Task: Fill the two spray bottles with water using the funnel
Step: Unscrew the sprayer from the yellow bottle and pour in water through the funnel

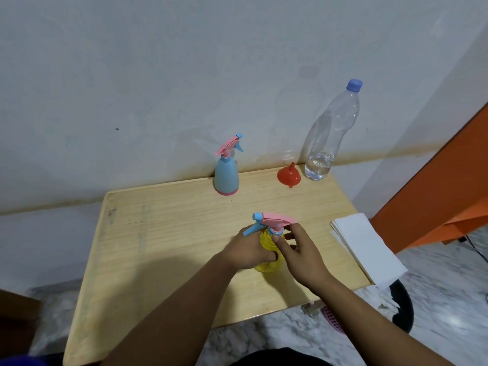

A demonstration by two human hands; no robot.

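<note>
Near the front middle of the wooden table (163,233) we find the yellow spray bottle (268,249), standing upright with its long axis vertical and its pink-and-blue trigger head (272,222) on top. We take this bottle as our landmark.

Grip state: our left hand (249,250) wraps its fingers around the bottle's body from the left side. Our right hand (299,253) has thumb and fingers pinched at the collar just below the trigger head, from the right side. Both hands are touching the bottle.

Key relation: the collar lies directly above the left hand's grip, on the same vertical axis, and the right hand is the nearer one to it. We judge that the head must be unscrewed about this axis while the left hand steadies the body.

Item count:
- Spray bottles: two. The blue spray bottle (226,173) stands upright behind and to the left of the yellow one, well apart, at the table's rear edge.
- Funnels: one. The red funnel (289,175) rests mouth down, behind and slightly right.
- Water bottles: one. The clear water bottle (327,138), capped and holding a little water, stands just right of the funnel.
- Stack of white paper (367,249): one, to the right.
</note>
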